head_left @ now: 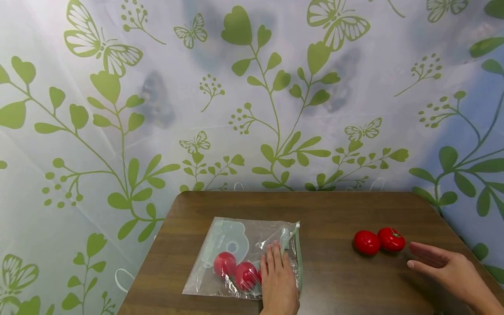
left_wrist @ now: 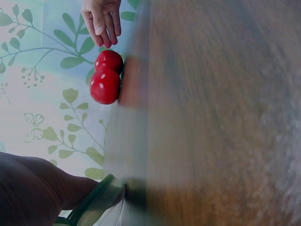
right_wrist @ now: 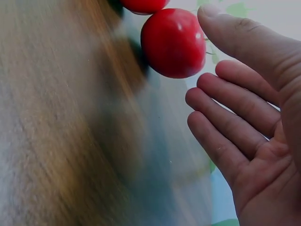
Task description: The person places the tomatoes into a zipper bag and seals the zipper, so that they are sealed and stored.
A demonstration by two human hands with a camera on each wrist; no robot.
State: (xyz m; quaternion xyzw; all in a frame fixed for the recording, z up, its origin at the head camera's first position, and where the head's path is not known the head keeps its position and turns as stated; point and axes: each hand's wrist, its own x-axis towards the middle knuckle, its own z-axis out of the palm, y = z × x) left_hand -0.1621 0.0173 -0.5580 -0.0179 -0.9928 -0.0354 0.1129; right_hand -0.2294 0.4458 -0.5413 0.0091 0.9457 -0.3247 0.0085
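Observation:
A clear zip bag [head_left: 201, 280] with a green edge strip and a pale green print lies on the left half of the table. Inside it are red tomatoes [head_left: 225, 264], one partly covered by my left hand [head_left: 278, 280]. That hand rests flat on the bag near its zip side, fingers straight; the left wrist view shows the green edge [left_wrist: 94, 197] right by it. Two shiny red tomatoes [head_left: 367, 243] [right_wrist: 173, 43] sit side by side at the right, one with a green stem. My right hand [head_left: 453, 267] is just right of them, fingers extended, palm facing them, holding nothing.
The brown wooden table [head_left: 327, 210] has rounded far corners. Behind it hangs a pale curtain [head_left: 252, 109] with green leaves and butterflies. A white loop of cord [head_left: 122, 282] shows beside the table's left edge.

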